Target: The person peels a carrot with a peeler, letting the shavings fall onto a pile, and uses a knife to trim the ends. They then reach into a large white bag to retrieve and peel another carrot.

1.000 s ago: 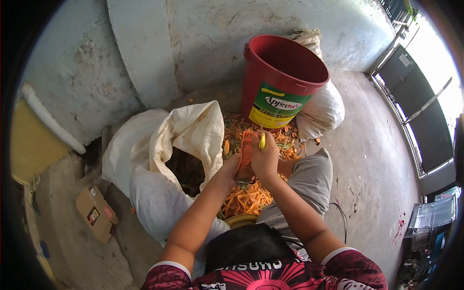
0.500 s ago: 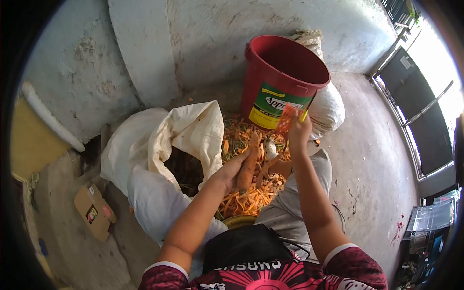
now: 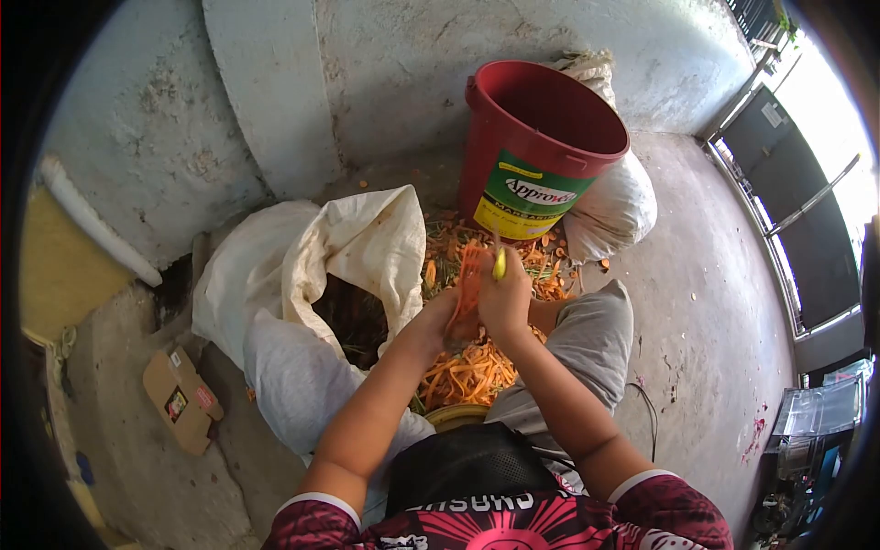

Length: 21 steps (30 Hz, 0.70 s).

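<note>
Low between my knees, my left hand [image 3: 442, 316] is closed around a carrot [image 3: 461, 332], mostly covered by my hands. My right hand [image 3: 505, 295] is closed on an orange slotted tool [image 3: 471, 268] that looks like a plastic peeler, held against the carrot. A yellow handle [image 3: 500, 264], apparently a knife's, also sticks out of my right fist; its blade is hard to make out. Orange peelings [image 3: 467, 376] heap up beneath my hands, above a yellowish container rim [image 3: 456, 414].
A red bucket [image 3: 477, 174] with a margarine label stands ahead, beside a filled white sack [image 3: 616, 211]. An open white sack [image 3: 275, 252] with dark contents is at my left. Flattened cardboard [image 3: 181, 403] lies on the floor. Peelings and carrot pieces litter the ground before the bucket.
My right hand has come down and left with the orange tool, from near the bucket label to the carrot. My left hand still holds the carrot.
</note>
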Each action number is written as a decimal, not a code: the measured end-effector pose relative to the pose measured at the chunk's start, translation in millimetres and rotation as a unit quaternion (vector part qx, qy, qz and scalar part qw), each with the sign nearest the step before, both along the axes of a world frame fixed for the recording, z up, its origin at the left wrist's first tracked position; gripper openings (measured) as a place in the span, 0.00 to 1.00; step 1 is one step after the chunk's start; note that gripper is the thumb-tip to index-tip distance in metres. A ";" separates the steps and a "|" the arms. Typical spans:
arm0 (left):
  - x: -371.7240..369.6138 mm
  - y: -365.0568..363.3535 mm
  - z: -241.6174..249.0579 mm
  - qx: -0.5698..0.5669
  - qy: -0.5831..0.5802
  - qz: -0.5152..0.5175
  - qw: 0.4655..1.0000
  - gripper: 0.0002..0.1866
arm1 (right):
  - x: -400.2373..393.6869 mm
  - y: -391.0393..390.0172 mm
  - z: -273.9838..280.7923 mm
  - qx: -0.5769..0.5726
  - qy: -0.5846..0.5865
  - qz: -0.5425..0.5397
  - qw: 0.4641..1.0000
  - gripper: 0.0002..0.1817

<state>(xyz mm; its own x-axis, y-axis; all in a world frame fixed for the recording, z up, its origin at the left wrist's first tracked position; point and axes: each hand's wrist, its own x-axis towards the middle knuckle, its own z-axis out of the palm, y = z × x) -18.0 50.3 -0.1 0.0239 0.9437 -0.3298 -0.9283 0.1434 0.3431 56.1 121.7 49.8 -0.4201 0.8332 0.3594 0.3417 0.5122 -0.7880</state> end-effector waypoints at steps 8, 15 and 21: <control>12.0 -7.5 25.5 0.018 0.113 -0.120 0.986 0.21 | -4.4 135.1 -9.6 0.109 -0.018 -0.219 0.970 0.13; 4.6 -2.9 14.6 -0.062 0.079 0.004 0.995 0.22 | 7.7 98.3 0.5 -0.035 0.172 -0.030 0.984 0.09; -1.9 1.1 3.2 -0.038 0.042 0.015 0.998 0.18 | 12.5 8.4 3.7 -0.206 0.149 0.065 0.965 0.09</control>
<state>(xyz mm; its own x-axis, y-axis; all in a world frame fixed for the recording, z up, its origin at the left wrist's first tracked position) -19.9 51.4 3.0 -0.0342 0.9160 -0.3997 -0.9013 0.1446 0.4084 68.6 130.1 53.5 -0.4594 0.8788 0.1293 0.0234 0.1575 -0.9872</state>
